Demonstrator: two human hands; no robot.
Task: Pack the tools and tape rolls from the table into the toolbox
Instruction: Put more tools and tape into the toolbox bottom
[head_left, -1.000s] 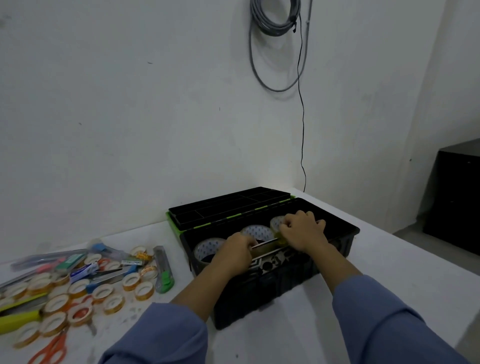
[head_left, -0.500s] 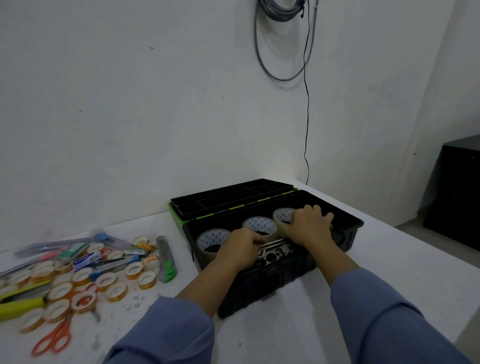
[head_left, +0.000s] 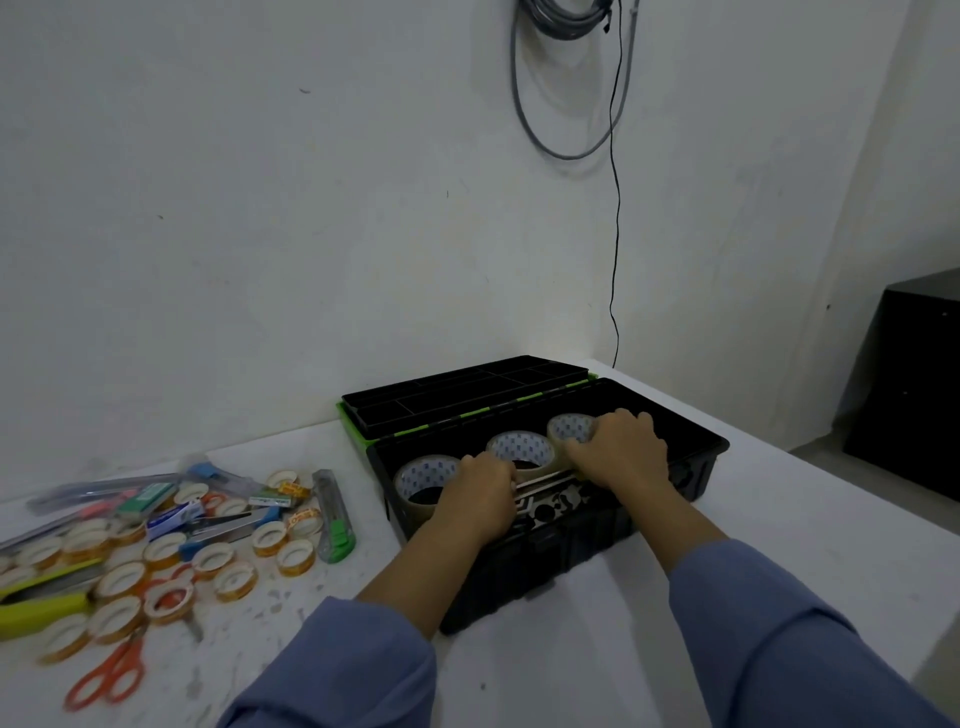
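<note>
A: Where is the toolbox (head_left: 571, 551)?

B: Open, toward the far right corner of the tabletop (head_left: 571, 675). Its compartment tray (head_left: 467, 395) sits just behind it, along the far edge.

A: What is packed?

B: 3 large tape rolls (head_left: 522, 449) stand in a row inside. A flat metal tool (head_left: 545, 475) lies in front of them, in the box.

A: Hands?

B: Both are in the box. The left hand (head_left: 480, 496) curls its fingers round the tool's left end. The right hand (head_left: 618, 452) covers the other end, fingers bent over the right-most roll. Whether it grips anything, cannot tell.

A: What remains?

B: Most of it, by the look. Near the left edge lie many small tape rolls (head_left: 166, 551), orange scissors (head_left: 106, 675), a green utility knife (head_left: 332, 514), a yellow-green handle (head_left: 41, 610) and assorted pens or cutters, too blurred to count. Judged early: about 4 items in, the pile untouched.
</note>
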